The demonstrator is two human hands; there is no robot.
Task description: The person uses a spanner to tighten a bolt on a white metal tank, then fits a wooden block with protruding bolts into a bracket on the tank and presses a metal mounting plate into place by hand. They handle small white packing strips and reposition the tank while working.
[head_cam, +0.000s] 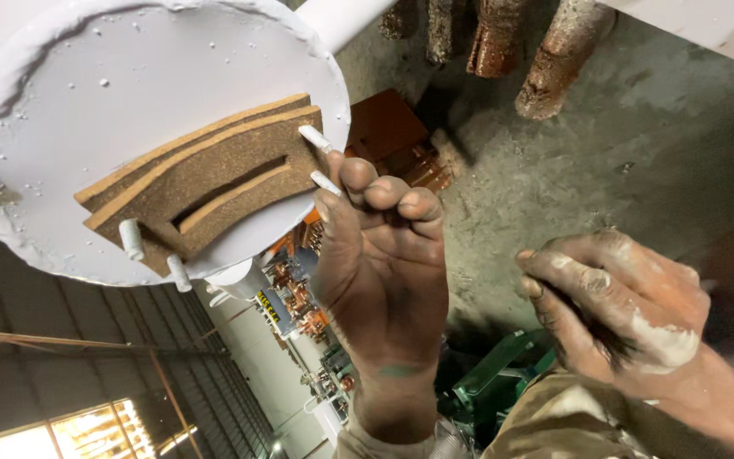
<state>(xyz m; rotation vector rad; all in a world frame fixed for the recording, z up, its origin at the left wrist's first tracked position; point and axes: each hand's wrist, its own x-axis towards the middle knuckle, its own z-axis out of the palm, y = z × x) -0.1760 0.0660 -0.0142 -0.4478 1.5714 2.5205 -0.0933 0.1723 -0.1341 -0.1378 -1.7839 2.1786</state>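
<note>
bare hands w/ white paint smears, grimy khaki sleeves

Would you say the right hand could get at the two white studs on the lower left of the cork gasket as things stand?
Probably yes. The right hand hangs free, low and apart from the white disc. The studs stick out bare from the cork gasket. The left hand works the opposite end, so it would have to pass that.

Two curved brown cork gasket strips [206, 174] lie stacked flat against the white painted round flange [61, 102], slotted along the middle, held on four white studs [314, 138], reaching its right edge.
</note>
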